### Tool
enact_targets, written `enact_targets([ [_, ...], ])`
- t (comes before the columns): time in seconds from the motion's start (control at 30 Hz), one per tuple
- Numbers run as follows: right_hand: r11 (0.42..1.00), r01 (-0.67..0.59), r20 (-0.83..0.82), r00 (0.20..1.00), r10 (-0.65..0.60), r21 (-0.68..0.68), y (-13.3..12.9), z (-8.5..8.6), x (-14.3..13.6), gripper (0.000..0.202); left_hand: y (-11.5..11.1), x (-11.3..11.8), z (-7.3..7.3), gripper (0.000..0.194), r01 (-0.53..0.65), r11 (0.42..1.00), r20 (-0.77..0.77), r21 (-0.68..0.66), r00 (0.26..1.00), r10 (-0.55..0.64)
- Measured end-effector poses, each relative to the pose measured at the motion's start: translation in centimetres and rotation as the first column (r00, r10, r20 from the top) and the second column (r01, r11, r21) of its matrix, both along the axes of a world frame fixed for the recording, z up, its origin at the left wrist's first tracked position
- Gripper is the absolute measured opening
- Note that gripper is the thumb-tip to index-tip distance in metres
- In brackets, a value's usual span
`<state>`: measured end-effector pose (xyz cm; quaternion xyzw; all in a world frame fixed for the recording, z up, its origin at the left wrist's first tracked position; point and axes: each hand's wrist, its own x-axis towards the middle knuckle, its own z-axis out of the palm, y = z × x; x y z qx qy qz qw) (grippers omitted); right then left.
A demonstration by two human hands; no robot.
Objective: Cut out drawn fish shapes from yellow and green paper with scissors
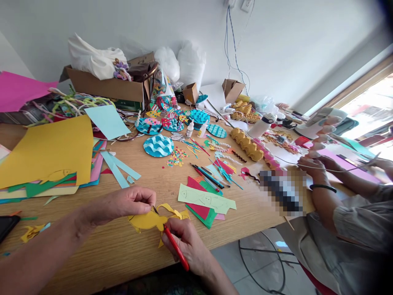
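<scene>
In the head view, my left hand (140, 200) pinches the upper edge of a yellow paper fish (150, 221), cut partly around its outline. My right hand (186, 241) is closed around red-handled scissors (176, 248) at the fish's tail end. Most of the blades are hidden by the paper and fingers; a dark tip shows near my left fingertips. Curled yellow offcuts (168, 208) stick out above my right hand. Just beyond lies a pale green paper strip (206, 199) with fish drawn on it, over red and green sheets.
Pens (208, 178), paper confetti (176, 157) and glue bottles (189, 129) lie ahead, near blue wave-patterned discs (158, 145). Yellow card (58, 147) and coloured sheets are stacked at left. At right, a co-worker's hands (316, 166) hold a cord. A cardboard box (104, 86) stands behind.
</scene>
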<state>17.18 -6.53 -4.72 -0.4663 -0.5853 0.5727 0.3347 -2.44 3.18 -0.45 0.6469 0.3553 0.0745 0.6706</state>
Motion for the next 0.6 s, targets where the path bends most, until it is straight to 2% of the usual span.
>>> enact_targets([
  [0.13,0.997,-0.033,0.049,0.998,0.03,0.064,0.1,0.1,0.3,0.044,0.4,-0.2,0.2,0.016,0.055,0.998,-0.02,0.012,0.998,-0.055],
  [0.2,0.998,-0.032,0.04,0.999,0.03,0.051,0.2,0.0,0.4,0.044,0.5,-0.4,0.2,0.016,0.063,0.998,-0.014,0.015,0.998,-0.063],
  [0.37,0.99,0.022,-0.208,0.977,-0.051,-0.141,0.7,-0.3,0.3,0.048,0.1,-0.6,0.0,0.018,-0.066,0.993,-0.009,0.094,0.998,0.067],
  [0.5,0.986,0.13,-0.304,0.94,-0.156,-0.106,1.9,0.3,0.0,0.05,-0.3,-0.7,-0.5,0.022,-0.112,0.976,-0.018,0.187,0.993,0.117],
  [0.6,0.978,0.168,-0.274,0.941,-0.197,-0.123,3.1,1.0,-0.4,0.045,-0.2,-0.6,-0.9,0.022,-0.098,0.963,-0.053,0.252,0.992,0.115],
])
